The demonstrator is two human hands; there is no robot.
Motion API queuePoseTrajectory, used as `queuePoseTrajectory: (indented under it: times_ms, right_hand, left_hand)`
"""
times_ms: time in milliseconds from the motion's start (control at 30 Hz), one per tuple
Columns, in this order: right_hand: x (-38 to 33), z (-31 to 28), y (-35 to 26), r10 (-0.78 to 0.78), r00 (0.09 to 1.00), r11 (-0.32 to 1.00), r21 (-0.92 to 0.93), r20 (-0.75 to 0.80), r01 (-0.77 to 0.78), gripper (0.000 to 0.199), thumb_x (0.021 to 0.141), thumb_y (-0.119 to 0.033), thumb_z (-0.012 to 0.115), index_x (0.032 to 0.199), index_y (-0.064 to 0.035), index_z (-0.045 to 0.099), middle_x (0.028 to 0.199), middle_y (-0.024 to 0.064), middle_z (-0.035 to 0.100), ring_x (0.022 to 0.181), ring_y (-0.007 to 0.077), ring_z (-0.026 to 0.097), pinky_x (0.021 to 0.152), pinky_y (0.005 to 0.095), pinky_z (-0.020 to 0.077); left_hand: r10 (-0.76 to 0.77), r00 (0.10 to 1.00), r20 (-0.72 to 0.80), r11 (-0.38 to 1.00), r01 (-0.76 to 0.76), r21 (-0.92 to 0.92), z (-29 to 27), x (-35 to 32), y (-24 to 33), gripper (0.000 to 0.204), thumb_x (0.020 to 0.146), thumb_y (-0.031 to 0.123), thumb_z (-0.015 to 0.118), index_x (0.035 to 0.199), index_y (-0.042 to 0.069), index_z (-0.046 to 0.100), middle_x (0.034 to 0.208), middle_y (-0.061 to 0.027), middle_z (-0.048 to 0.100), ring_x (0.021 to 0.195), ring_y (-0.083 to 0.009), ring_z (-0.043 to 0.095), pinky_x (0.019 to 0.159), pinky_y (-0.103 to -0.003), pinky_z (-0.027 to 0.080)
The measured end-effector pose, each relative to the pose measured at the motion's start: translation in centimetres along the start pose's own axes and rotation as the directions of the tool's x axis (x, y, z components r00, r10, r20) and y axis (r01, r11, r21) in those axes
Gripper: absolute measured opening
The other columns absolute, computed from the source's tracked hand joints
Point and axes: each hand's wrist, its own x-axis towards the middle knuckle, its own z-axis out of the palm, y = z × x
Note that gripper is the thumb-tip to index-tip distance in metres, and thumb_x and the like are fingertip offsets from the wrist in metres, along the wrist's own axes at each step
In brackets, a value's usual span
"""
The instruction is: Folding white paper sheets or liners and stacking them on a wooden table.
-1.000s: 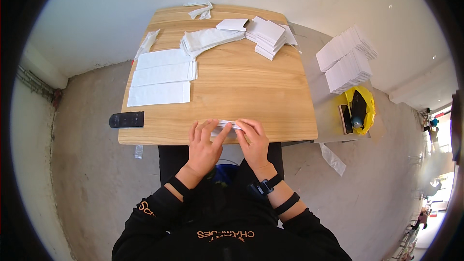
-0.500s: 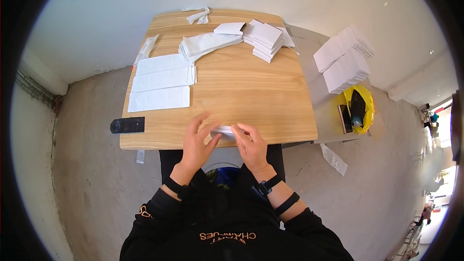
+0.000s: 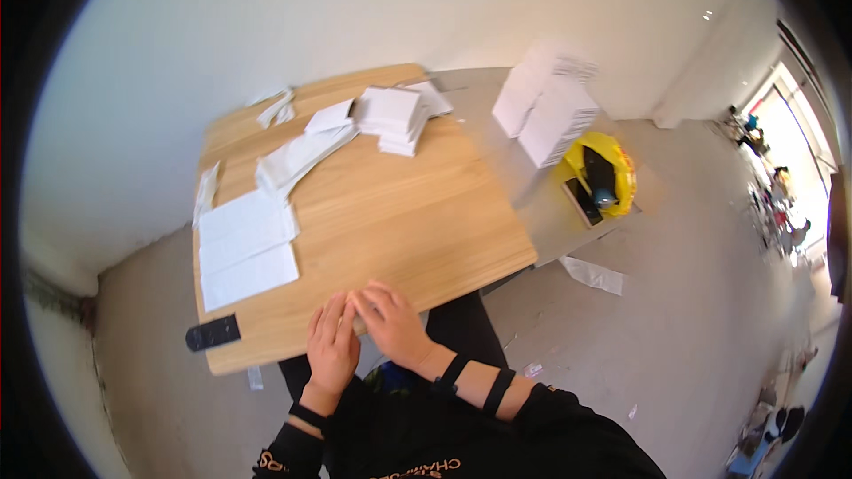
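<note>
At the near edge of the wooden table [image 3: 399, 231], my hands come together over a small white folded carton. Only a pale sliver of it shows between them; the fingers hide the rest. My left hand [image 3: 332, 353] is closed against its left side, fingers pointing away from me. From the right, my right hand [image 3: 396, 328] bends over it with curled fingers, its fingertips meeting the left ones. Left of my hands lie flat white paper pieces [image 3: 248, 275] in overlapping rows. A dark, long handheld device [image 3: 213, 333] rests across the table's left edge.
Toward the back stand piled white cartons [image 3: 395, 113], beside crumpled white wrapping [image 3: 297, 162]. On a grey surface to the right are tall stacks of flat white cartons [image 3: 555, 120], a yellow bag [image 3: 627, 179] and a phone [image 3: 582, 204]. A clear plastic strip [image 3: 593, 276] lies on the floor.
The view has swung to the right and tilted, so the table sits lower and further left. My left fingers, spread before, have closed in against my right hand around the carton.
</note>
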Motion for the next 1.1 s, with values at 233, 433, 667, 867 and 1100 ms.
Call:
queuePoseTrajectory:
  times_ms: [233, 433, 667, 867, 1100]
  right_hand:
    - [0.8, -1.4, 0.6, 0.004, 1.0, 1.0, 0.017, 0.015, -0.004, 0.04, 0.079, -0.01, 0.059, 0.119, -0.0022, 0.058, 0.104, 0.0099, 0.055, 0.103, 0.0291, 0.054, 0.089, 0.0404, 0.0465]
    - [1.7, -3.7, 1.1, 0.14, 0.938, 0.989, 0.01, 0.316, -0.151, 0.035, 0.078, -0.01, 0.063, 0.113, -0.0049, 0.06, 0.098, 0.0099, 0.057, 0.093, 0.0288, 0.056, 0.08, 0.0388, 0.0473]
    - [-1.2, -9.1, 7.7, 0.589, 0.804, 0.767, 0.256, 0.083, -0.588, 0.022, 0.086, -0.016, 0.064, 0.102, -0.0008, 0.064, 0.095, 0.0096, 0.06, 0.093, 0.0241, 0.059, 0.08, 0.0336, 0.0463]
    - [-2.9, -16.0, 19.8, 0.98, 0.168, -0.072, 0.975, 0.108, -0.209, 0.008, 0.088, -0.017, 0.067, 0.091, -0.0105, 0.063, 0.08, -0.0065, 0.057, 0.068, 0.0023, 0.047, 0.057, 0.0173, 0.0339]
    - [6.7, -24.6, 34.0, 0.959, 0.129, 0.273, 0.946, -0.253, -0.173, 0.014, 0.087, -0.025, 0.067, 0.085, -0.0137, 0.058, 0.07, -0.0071, 0.046, 0.059, 0.002, 0.041, 0.047, 0.0183, 0.0282]
  left_hand:
    - [-0.209, 0.977, -0.036, 0.924, 0.185, -0.335, 0.4, 1.7, -0.1, 0.031, 0.08, -0.005, 0.064, 0.11, 0.003, 0.065, 0.112, -0.0153, 0.062, 0.099, -0.0317, 0.062, 0.083, -0.035, 0.051]
    - [-0.215, 0.968, 0.128, 0.844, 0.25, -0.474, -0.5, 2.0, -0.7, 0.029, 0.079, -0.003, 0.067, 0.107, 0.002, 0.063, 0.105, -0.0163, 0.063, 0.096, -0.0326, 0.061, 0.083, -0.037, 0.049]
    - [-0.601, 0.795, 0.08, 0.743, 0.592, -0.313, 1.1, -2.9, -3.0, 0.03, 0.08, 0.005, 0.067, 0.109, 0.0, 0.06, 0.109, -0.017, 0.055, 0.097, -0.0322, 0.056, 0.081, -0.037, 0.048]
    - [-0.639, 0.734, 0.232, 0.69, 0.679, -0.249, 4.0, -7.4, -6.2, 0.015, 0.079, 0.003, 0.065, 0.093, -0.001, 0.062, 0.094, -0.0142, 0.051, 0.084, -0.0292, 0.053, 0.072, -0.036, 0.046]
    - [-0.627, 0.765, 0.144, 0.762, 0.641, -0.088, 3.9, -5.3, -4.3, 0.01, 0.076, 0.001, 0.064, 0.086, 0.002, 0.06, 0.091, -0.014, 0.05, 0.083, -0.0301, 0.054, 0.074, -0.036, 0.046]
